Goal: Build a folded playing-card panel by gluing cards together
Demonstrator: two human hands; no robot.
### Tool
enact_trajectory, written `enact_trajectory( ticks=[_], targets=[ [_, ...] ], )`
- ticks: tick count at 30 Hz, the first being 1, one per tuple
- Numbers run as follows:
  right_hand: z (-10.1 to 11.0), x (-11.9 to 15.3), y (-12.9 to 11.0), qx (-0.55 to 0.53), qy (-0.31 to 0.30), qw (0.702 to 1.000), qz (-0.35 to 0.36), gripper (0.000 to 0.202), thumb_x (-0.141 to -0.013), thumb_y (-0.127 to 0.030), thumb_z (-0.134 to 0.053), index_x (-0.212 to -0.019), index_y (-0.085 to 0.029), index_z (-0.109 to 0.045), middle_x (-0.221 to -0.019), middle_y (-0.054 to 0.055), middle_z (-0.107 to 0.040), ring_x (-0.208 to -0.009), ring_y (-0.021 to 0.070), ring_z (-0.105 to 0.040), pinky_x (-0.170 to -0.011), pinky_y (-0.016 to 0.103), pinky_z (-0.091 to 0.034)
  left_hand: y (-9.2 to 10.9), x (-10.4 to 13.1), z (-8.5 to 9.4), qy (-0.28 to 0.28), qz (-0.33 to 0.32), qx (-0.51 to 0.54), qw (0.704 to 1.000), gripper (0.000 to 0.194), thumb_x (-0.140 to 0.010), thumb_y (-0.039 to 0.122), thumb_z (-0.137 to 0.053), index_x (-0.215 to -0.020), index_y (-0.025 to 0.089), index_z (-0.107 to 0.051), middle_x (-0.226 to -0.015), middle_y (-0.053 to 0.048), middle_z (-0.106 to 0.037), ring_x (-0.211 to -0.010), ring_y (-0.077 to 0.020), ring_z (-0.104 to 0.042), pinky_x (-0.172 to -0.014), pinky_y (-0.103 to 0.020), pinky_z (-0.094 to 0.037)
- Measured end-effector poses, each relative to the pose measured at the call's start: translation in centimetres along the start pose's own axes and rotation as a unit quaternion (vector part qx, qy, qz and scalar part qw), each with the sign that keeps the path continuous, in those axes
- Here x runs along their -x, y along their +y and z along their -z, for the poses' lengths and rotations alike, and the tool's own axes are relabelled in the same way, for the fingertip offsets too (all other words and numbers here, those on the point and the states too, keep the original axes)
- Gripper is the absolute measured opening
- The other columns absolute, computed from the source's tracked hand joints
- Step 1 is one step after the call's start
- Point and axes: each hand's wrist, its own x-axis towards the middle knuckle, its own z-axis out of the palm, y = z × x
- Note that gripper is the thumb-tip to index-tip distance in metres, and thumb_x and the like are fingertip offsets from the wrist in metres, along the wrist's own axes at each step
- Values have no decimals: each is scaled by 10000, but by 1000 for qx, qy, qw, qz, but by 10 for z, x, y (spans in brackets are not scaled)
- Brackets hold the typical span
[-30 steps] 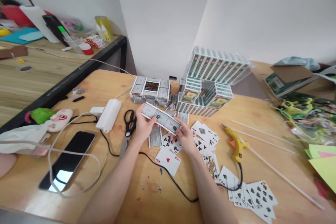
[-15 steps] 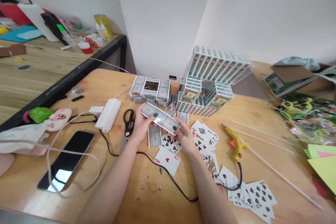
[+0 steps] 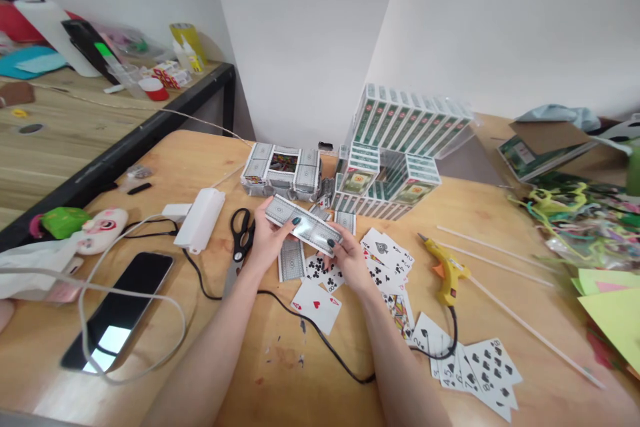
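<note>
Between my two hands is a long strip of playing cards [image 3: 303,224], grey patterned backs facing up. My left hand [image 3: 270,235] grips its left end, thumb on top. The right end is pinched by my right hand [image 3: 349,255]. Beneath and around them lie loose playing cards, among them an ace of hearts [image 3: 316,305] and a face-down card [image 3: 291,261]. Behind the strip stands a box built from playing cards [image 3: 283,172]. Black-handled scissors [image 3: 242,240] lie left of my left hand. A yellow glue gun [image 3: 447,270] rests to the right, a white glue stick behind it.
Stacked card packs [image 3: 395,180] stand at the back. On the left are a phone [image 3: 123,307], a looped white cable and a white power strip [image 3: 200,219]. A black cord [image 3: 320,333] crosses under my forearms. Fanned spade cards [image 3: 487,373] lie front right, with thin white sticks beyond.
The view has shifted slightly, so the scene sits a little further left. Both hands keep hold of the card strip, almost unmoved.
</note>
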Motion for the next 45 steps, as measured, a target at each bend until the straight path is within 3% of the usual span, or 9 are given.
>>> enact_trajectory(
  ticks=[12, 24, 33, 45],
  targets=[
    [0, -1, -6, 51, 3, 999, -15, 444, -767, -302, -500, -1198, -194, -499, -580, -39, -640, -309, 90, -452, -315, 197, -299, -2, 1, 0, -13, -35, -37, 999, 730, -677, 299, -742, -1265, 278, -311, -995, -47, -570, -747, -172, -624, -480, -271, -565],
    [0, -1, 0, 37, -5, 999, 9, 444, -811, -277, -493, -1250, -225, -451, -676, -11, -656, -412, 116, -514, -427, 251, -410, -5, 5, -7, -17, -41, -33, 998, 717, -708, 275, -715, -1285, 261, -289, -1043, -62, -554, -754, -162, -626, -489, -278, -581],
    [-1, -3, 5, 34, -25, 999, 12, 427, -842, -307, -473, -1258, -242, -399, -672, -19, -647, -411, 126, -539, -407, 255, -419, -6, 10, -10, -29, -28, -41, 998, 697, -713, 255, -703, -1274, 253, -289, -1038, -69, -562, -726, -161, -635, -470, -284, -582],
    [0, -2, 3, 28, -35, 999, 5, 510, -832, -311, -470, -1331, -254, -385, -691, -7, -655, -440, 135, -549, -429, 270, -441, -7, 9, -11, -10, -23, -42, 999, 709, -700, 229, -703, -1281, 250, -297, -1101, -92, -557, -868, -213, -641, -504, -310, -597]
  ],
)
